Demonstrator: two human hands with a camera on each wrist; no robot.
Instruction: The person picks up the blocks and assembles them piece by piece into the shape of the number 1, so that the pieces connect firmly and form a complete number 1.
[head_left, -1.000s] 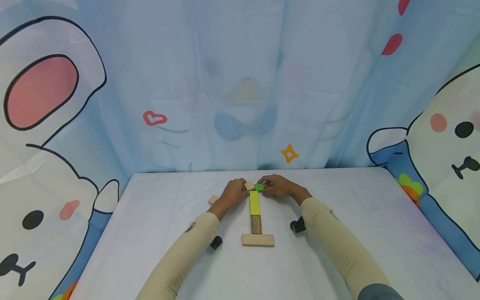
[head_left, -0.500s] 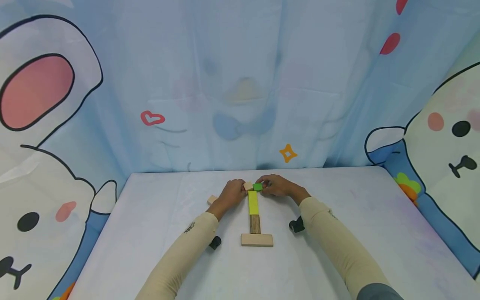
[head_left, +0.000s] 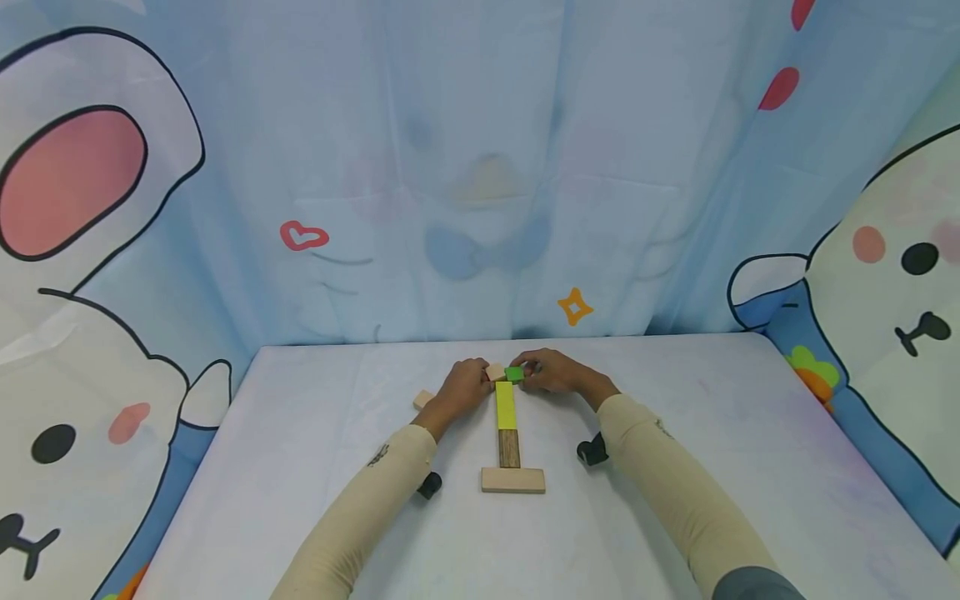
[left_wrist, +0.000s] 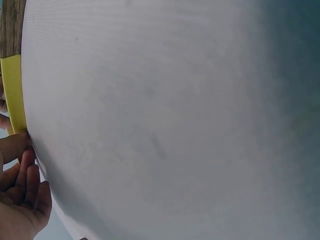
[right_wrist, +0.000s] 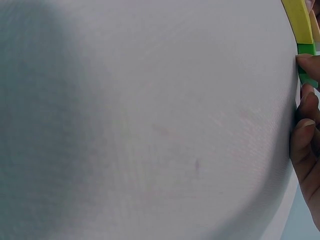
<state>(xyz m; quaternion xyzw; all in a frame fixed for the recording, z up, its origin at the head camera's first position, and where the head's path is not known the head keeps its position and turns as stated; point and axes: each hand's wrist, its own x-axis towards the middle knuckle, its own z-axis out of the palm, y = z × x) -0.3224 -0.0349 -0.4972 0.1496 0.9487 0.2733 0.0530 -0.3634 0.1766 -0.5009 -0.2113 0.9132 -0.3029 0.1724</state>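
My left hand (head_left: 467, 383) pinches a small natural-wood block (head_left: 495, 372) at the far end of a line of blocks. Beside it, my right hand (head_left: 551, 371) pinches a green block (head_left: 514, 374) between thumb and fingers. These two blocks sit side by side at the top of a yellow block (head_left: 506, 406), which continues toward me into a dark brown block (head_left: 509, 448). Across the near end lies a wide pale wooden block (head_left: 513, 480). In the right wrist view the thumb presses the green block (right_wrist: 305, 49) close to the yellow one (right_wrist: 299, 20).
Another pale block (head_left: 423, 400) lies left of my left wrist, partly covered by it. All of this is on a white-covered table (head_left: 337, 375). A blue cartoon-printed curtain (head_left: 480, 275) hangs behind the table's far edge.
The view shifts slightly; otherwise both hands stay in place on the natural-wood and green blocks, and the line of blocks looks the same.
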